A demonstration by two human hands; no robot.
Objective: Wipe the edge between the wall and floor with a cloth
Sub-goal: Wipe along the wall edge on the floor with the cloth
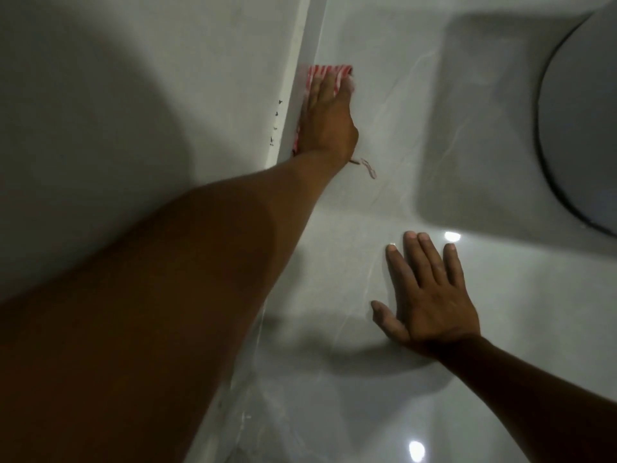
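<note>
A red-and-white striped cloth (pixel 329 72) lies flat on the glossy grey floor, tight against the white skirting (pixel 293 95) where the wall meets the floor. My left hand (pixel 329 118) presses down on the cloth with fingers stretched out, and most of the cloth is hidden under the palm. A frayed bit of cloth (pixel 367 167) trails beside the wrist. My right hand (pixel 430 295) rests flat on the floor tiles with fingers spread, holding nothing, well to the right and nearer to me.
The grey wall (pixel 133 78) fills the left side, with small dark marks (pixel 275 128) along the skirting's top. A large round dark-rimmed object (pixel 581 128) sits at the right edge. Light spots reflect on the shiny floor (pixel 367 396).
</note>
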